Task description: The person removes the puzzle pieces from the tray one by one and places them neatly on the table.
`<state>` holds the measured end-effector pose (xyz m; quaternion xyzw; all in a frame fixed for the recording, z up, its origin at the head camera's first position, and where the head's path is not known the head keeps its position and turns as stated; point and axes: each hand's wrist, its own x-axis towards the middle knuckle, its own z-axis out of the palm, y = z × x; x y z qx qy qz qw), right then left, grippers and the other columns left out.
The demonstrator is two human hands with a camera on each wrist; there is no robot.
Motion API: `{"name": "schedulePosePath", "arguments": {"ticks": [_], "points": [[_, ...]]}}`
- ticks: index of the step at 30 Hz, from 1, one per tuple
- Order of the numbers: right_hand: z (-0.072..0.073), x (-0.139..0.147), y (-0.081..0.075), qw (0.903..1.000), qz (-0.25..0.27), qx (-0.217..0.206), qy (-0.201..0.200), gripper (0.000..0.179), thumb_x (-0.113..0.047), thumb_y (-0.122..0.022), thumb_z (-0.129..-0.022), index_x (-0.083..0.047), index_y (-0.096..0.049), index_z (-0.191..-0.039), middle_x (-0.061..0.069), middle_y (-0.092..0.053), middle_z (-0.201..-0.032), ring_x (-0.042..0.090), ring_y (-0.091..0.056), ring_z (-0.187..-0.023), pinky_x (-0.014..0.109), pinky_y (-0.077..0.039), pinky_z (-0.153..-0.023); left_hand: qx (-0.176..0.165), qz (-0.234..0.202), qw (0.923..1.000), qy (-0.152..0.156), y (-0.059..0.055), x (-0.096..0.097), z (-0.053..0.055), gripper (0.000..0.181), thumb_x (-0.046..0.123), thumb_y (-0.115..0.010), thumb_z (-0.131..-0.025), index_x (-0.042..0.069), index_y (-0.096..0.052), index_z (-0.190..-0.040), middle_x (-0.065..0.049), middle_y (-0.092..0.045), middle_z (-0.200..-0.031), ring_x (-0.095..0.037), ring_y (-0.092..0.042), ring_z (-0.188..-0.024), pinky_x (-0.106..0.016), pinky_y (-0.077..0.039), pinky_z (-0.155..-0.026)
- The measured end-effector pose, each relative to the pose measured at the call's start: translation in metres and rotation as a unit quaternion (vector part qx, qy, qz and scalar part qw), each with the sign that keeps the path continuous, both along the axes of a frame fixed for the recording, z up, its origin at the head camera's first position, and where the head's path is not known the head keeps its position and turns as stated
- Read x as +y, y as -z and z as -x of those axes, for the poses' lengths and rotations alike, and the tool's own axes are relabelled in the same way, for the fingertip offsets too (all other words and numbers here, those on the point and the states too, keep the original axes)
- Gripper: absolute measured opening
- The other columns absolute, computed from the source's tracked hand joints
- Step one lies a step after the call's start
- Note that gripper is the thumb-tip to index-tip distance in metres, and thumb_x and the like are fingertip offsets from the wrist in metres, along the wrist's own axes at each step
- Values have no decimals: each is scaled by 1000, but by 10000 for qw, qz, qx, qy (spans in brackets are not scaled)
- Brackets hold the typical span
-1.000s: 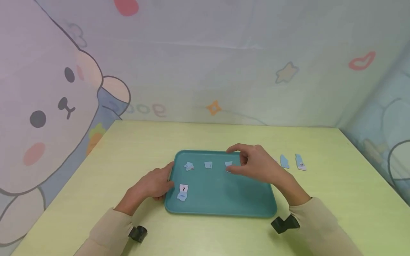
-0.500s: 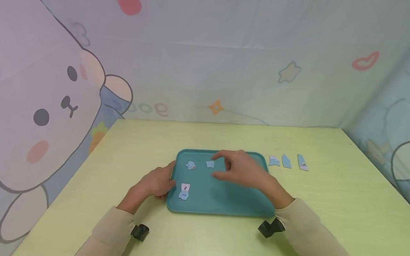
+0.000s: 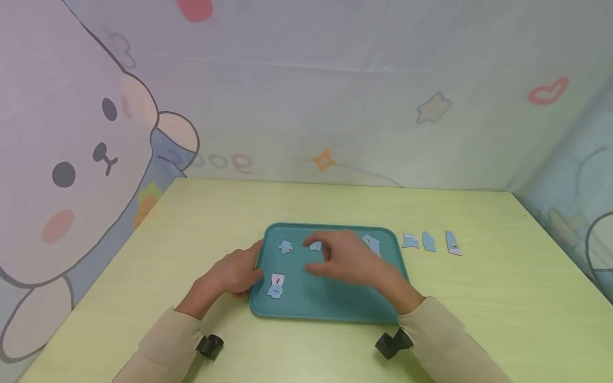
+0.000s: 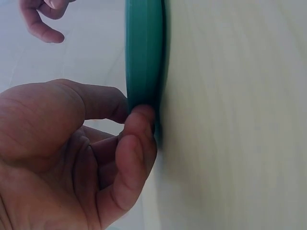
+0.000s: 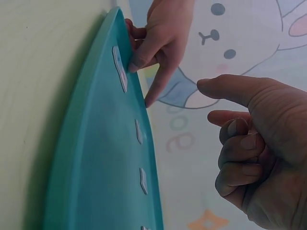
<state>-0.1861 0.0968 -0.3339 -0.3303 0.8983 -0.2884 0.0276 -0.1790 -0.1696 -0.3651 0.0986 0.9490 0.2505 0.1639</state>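
Observation:
My left hand grips the left rim of the green tray, the thumb at the rim and curled fingers at the tray's outer side in the left wrist view. Over the tray's upper middle is my right hand, thumb and index finger spread apart with nothing between them. The right wrist view shows its other fingers bent. A small light-blue puzzle piece lies partly behind that hand. Further left sits another puzzle piece, and below it a pink-and-blue puzzle piece. A blue puzzle piece shows beyond the right knuckles.
On the yellow-green table, right of the tray, lie a notched piece, a narrow blue piece and a long piece with a pale end. A cartoon-printed cloth hangs behind the table.
My right hand has moved left over the tray, uncovering the piece on the tray's right and the notched piece on the table. The left hand keeps its grip on the rim.

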Motion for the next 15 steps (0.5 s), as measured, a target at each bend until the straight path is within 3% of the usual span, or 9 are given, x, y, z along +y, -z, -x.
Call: {"name": "schedulePosePath", "arguments": {"ticks": [15], "points": [[1, -18, 7, 9995, -134, -243, -165, 42, -27, -81, -93, -12, -72, -131, -7, -49, -63, 7, -44, -55, 24, -37, -55, 10, 54, 10000, 59, 0, -2, 1, 73, 7, -51, -102, -5, -18, -166, -6, -59, -59, -14, -54, -46, -26, -44, -47]]}}
